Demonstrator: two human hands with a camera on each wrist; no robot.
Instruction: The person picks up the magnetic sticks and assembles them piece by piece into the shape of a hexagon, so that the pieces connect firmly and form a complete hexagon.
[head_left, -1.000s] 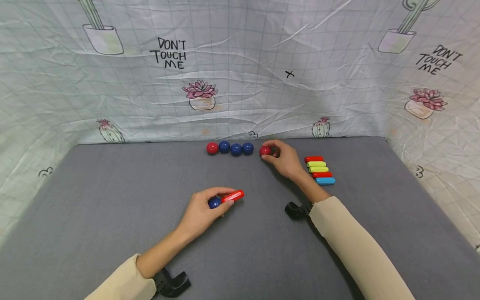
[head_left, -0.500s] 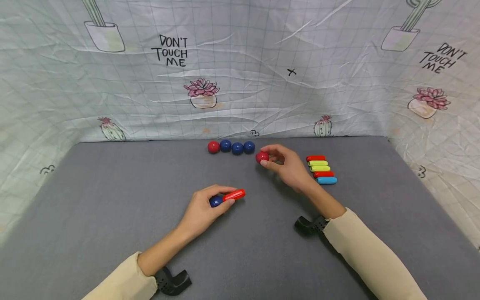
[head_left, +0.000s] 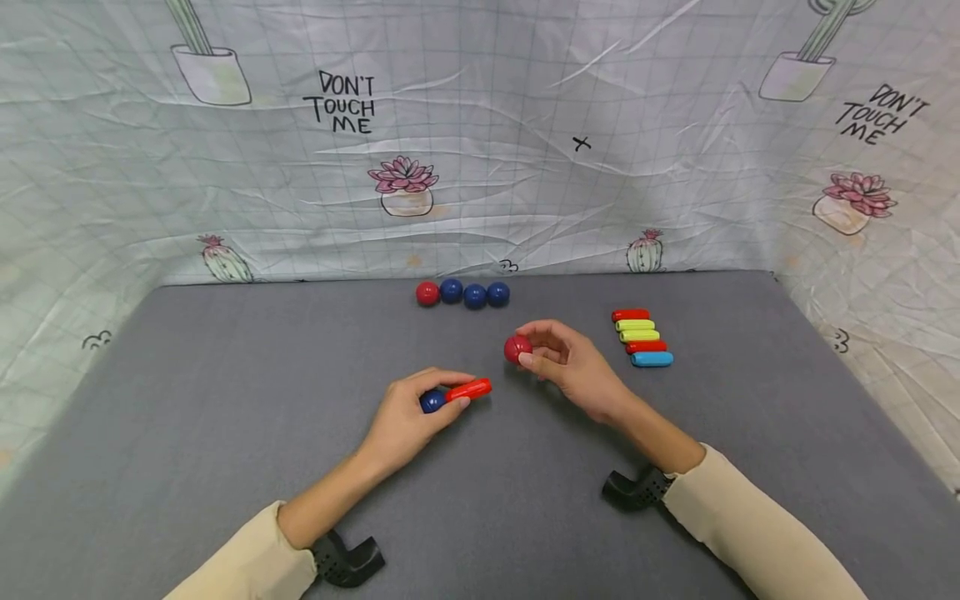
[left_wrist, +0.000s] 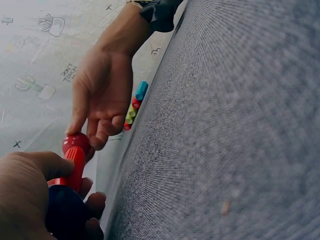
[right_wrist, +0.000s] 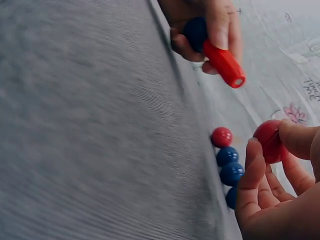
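Observation:
Thumb and fingers of my left hand [head_left: 401, 421] grip a short red plastic rod [head_left: 469, 389] with a dark blue ball [head_left: 432, 401] at its near end. The rod's free end, with a pale round spot in its middle, points up and right, as the right wrist view shows. Between thumb and fingertips my right hand [head_left: 577, 371] pinches a glossy red ball [head_left: 517, 349]. A thin seam line crosses this ball [right_wrist: 270, 141]. In the head view the ball stands a small gap away from the rod's free end.
At the back of the grey table [head_left: 300, 350] a red ball [head_left: 427, 293] and several blue balls [head_left: 475, 296] sit in a row. To the right lie stacked rods: red, yellow [head_left: 637, 331] and blue [head_left: 652, 359]. A printed cloth [head_left: 495, 200] hangs behind.
My right hand has brought the red ball from beside the back row toward me and slightly left, nearer the red rod. The left hand has stayed nearly still.

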